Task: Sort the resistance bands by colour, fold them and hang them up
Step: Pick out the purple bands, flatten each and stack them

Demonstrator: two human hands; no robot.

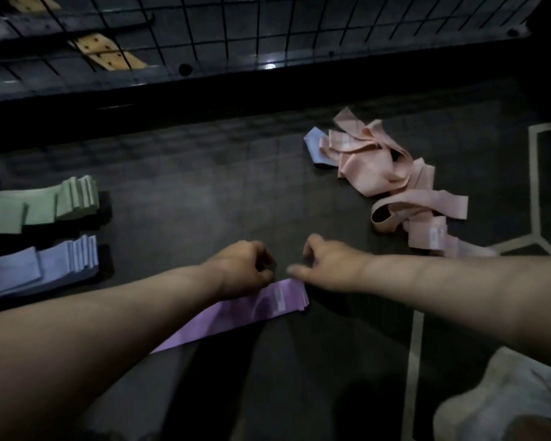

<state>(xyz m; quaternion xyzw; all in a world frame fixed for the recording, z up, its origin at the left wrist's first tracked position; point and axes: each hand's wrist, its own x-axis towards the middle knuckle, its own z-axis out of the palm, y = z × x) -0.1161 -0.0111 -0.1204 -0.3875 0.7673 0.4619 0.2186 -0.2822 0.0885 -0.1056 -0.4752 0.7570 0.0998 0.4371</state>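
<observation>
3 piles: green stack, blue stack, purple stack; 1 pink heap. Left hand and right hand curl at the purple end, grip unclear.

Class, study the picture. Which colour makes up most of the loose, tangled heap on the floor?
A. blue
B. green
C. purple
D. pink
D: the pink bands lie crumpled over one another in a heap at the right, whereas the green bands, the blue bands and the purple bands lie in flat, layered stacks.
</observation>
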